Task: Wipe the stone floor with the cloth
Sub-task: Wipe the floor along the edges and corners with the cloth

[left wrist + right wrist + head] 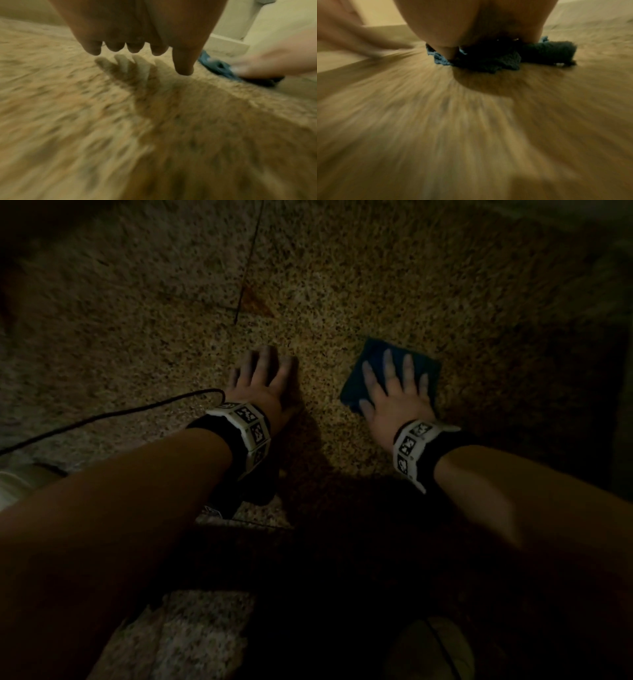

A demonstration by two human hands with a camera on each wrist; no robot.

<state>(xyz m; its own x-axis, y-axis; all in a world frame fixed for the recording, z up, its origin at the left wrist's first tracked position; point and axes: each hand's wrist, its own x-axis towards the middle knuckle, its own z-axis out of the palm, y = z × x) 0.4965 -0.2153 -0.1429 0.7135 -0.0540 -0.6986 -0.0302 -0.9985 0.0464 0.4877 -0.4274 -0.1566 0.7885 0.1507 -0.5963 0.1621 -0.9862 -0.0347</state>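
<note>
A folded blue cloth [373,364] lies on the speckled stone floor [342,302], right of centre in the head view. My right hand [394,385] lies flat on top of it with the fingers spread and straight, pressing it down. In the right wrist view the cloth [547,52] bunches under the palm, and the picture is streaked with motion blur. My left hand [262,374] hovers just over bare floor to the left of the cloth, fingers loosely bent, holding nothing. The left wrist view shows its fingertips [133,47] above their shadow, with the cloth [217,67] off to the right.
A black cable [113,414] runs from the left edge to the left wrist. A dark joint line [248,265] crosses the floor ahead, with a reddish stain [255,301] beside it. A pale wall base [228,44] stands beyond the cloth. The scene is dim.
</note>
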